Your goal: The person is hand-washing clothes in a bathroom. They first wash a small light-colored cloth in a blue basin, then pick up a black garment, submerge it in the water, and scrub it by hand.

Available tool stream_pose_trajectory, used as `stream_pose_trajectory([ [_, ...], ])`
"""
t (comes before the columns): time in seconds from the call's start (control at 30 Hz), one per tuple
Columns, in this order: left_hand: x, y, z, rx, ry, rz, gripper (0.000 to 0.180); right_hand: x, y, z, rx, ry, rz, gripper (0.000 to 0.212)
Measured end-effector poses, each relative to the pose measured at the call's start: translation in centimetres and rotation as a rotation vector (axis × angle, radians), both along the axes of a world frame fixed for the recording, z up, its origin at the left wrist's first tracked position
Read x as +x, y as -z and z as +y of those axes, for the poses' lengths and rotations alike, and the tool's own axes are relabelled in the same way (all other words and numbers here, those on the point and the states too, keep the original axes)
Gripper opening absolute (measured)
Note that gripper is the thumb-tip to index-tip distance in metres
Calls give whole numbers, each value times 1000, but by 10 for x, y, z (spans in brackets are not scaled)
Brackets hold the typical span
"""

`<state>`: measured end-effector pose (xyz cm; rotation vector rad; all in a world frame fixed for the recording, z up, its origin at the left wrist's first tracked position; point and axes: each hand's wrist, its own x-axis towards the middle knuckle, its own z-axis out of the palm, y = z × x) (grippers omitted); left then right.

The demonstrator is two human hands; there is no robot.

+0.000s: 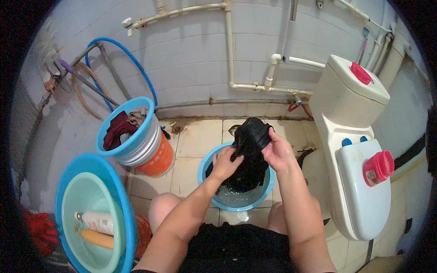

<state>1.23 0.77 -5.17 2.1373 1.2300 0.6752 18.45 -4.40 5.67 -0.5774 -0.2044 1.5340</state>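
A wet black garment [249, 161] hangs partly lifted out of a blue basin [204, 175] on the floor between my knees. Its lower part lies in cloudy, sudsy water [234, 199]. At the garment's upper right edge, my right hand [278, 151] pinches the cloth between thumb and fingers. My left hand [226, 163] grips the cloth on its left side, lower down, fingers partly hidden in the folds. What kind of garment it is cannot be made out.
Left, a blue basin of dark red and grey clothes [119, 129] sits on a white-and-orange bucket [157, 157]. Nearer, a mint-green basin [73, 200] holding bottles rests in a larger blue basin [61, 218]. A toilet [359, 195] stands right, a red jar [378, 168] on its lid.
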Motion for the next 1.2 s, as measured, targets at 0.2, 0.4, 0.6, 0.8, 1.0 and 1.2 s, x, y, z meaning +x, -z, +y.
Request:
stream_pose_trajectory([
  [0.2,-2,-17,12,-656,-138,-780,30,19,18,5,-118,38,-258,35],
  [0.4,-11,-42,25,-997,-230,-1207,24,-27,32,-6,-236,-233,-569,55],
  [0.6,-15,-45,27,-1123,-74,-1167,26,-53,17,-13,-109,-225,-710,39],
  [0.8,-22,-70,16,-937,42,-527,34,-37,31,0,-125,55,-592,22],
  [1.0,-29,-91,-5,-221,241,-563,56,-33,-5,-9,-161,-112,-515,28],
  [1.2,-24,-96,-3,-178,166,-509,31,-36,-15,-21,51,-215,-639,59],
])
